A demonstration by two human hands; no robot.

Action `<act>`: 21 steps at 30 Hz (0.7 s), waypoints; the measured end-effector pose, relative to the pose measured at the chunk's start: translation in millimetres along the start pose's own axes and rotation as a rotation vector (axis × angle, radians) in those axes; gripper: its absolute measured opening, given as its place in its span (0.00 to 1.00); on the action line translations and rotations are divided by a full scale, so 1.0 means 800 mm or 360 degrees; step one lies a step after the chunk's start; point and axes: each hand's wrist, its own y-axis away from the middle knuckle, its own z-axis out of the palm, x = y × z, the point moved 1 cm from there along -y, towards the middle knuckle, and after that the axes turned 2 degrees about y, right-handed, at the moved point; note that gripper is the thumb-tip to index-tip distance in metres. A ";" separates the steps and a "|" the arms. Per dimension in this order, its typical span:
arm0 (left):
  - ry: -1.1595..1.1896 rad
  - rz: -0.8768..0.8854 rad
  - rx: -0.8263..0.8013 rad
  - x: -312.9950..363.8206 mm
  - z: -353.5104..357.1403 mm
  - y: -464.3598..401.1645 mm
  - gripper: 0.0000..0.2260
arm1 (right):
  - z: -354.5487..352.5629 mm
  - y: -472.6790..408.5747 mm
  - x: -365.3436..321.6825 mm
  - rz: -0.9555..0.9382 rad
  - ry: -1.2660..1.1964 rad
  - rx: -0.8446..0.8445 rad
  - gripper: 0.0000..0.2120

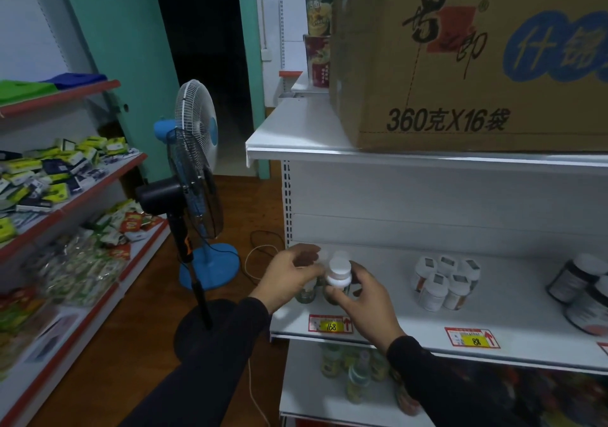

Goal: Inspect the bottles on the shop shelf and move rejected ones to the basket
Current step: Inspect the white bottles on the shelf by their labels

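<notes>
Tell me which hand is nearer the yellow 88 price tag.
Right. The right hand, gripping a white-capped bottle, sits just left of the tag; the left hand is farther left.

This is a small shop. White metal retail shelving (427, 158) runs along the right, with red and yellow price tags (330, 324) clipped to the shelf edge just below the hands. Groups of white-capped bottles (444, 281) stand in rows to the right of the hands, and a printed cardboard carton (460, 58) of stock sits on the shelf above. Far to the left of the hands, red-edged shelves (75, 202) hold heaps of packaged goods (59, 166). Two standing fans (194, 150) stand in the wooden-floored aisle between.
</notes>
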 end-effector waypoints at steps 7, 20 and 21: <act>-0.0835 -0.0097 0.0210 -0.085 -0.023 0.009 0.21 | 0.017 -0.011 0.032 0.0084 0.0048 -0.0014 0.23; -0.1632 -0.0119 -0.0127 -0.177 0.002 0.028 0.49 | 0.041 -0.029 0.066 0.0207 0.0101 -0.0062 0.22; -0.1610 -0.0108 -0.0119 -0.181 0.002 0.028 0.50 | 0.043 -0.030 0.067 0.0213 0.0092 -0.0064 0.22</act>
